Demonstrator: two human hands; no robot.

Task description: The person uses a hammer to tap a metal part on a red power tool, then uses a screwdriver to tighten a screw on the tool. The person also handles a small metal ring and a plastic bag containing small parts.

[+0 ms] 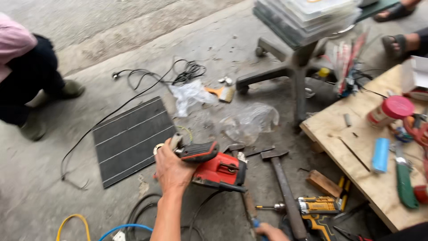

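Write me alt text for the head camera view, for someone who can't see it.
A person's left hand grips a red and black power tool above a concrete floor strewn with a hammer, a yellow drill and cables. Their right hand is at the bottom edge.

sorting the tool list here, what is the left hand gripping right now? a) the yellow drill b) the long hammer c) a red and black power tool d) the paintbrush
c: the left hand has its grip closed on the black handle of the red and black power tool, held above the floor, while the yellow drill and the long hammer lie untouched.
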